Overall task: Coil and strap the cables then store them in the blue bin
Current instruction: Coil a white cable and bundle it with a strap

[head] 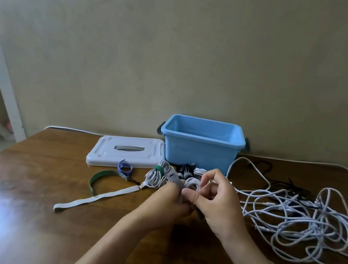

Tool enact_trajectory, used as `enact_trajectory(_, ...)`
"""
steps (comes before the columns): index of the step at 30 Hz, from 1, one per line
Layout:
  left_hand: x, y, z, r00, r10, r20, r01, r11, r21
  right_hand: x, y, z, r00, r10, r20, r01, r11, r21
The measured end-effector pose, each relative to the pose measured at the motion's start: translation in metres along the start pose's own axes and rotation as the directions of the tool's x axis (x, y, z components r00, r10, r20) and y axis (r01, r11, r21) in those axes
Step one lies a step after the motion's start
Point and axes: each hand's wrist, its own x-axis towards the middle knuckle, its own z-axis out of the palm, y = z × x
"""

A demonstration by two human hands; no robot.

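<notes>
hands (194, 200) together — fingers curled, pinching

Home room: wooden table (47, 180), white shelf (4, 91)

No text, label, brand or number can be read anywhere in the view. The blue bin (199, 152) and its white lid (126, 151) bear no legible marking.

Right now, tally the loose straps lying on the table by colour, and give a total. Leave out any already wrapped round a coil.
Green strap: 1
Grey strap: 1
Purple strap: 1
Total: 3 loose straps on the table. Whether the hands hold another strap cannot be told.
</notes>
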Motion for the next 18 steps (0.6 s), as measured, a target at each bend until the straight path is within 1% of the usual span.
enact_trajectory(4, -0.01, 0.008, -0.007, 0.992, 0.048, 0.116, -0.041, 0.997, -0.064, 0.002, 0.0, -0.007, 0.995, 0.094, 0.019, -0.094, 0.995, 0.022)
enact_trajectory(6, -0.014, 0.008, -0.008, 0.989, 0.058, 0.133, -0.05, 0.997, -0.066, 0.001, -0.002, -0.008, 0.991, 0.131, 0.032, -0.132, 0.99, 0.043)
enact_trajectory(9, -0.016, 0.01, -0.009, 0.995, 0.052, 0.083, -0.05, 0.998, -0.026, -0.001, -0.006, -0.009, 0.986, 0.162, 0.049, -0.165, 0.984, 0.072)
enact_trajectory(12, -0.014, 0.009, -0.008, 0.996, 0.074, 0.055, -0.075, 0.997, 0.023, -0.002, -0.007, -0.008, 0.978, 0.19, 0.082, -0.199, 0.973, 0.121)
enact_trajectory(15, -0.011, 0.001, -0.006, 0.997, 0.062, 0.045, -0.067, 0.988, 0.138, -0.003, -0.007, -0.007, 0.966, 0.234, 0.109, -0.247, 0.961, 0.126)
enact_trajectory(16, -0.011, -0.001, -0.006, 0.998, 0.047, 0.043, -0.053, 0.987, 0.152, -0.004, -0.007, -0.007, 0.962, 0.249, 0.111, -0.262, 0.957, 0.123)
enact_trajectory(18, -0.012, 0.0, -0.008, 0.999, 0.038, 0.038, -0.043, 0.992, 0.122, -0.004, -0.009, -0.008, 0.953, 0.28, 0.113, -0.294, 0.946, 0.138)
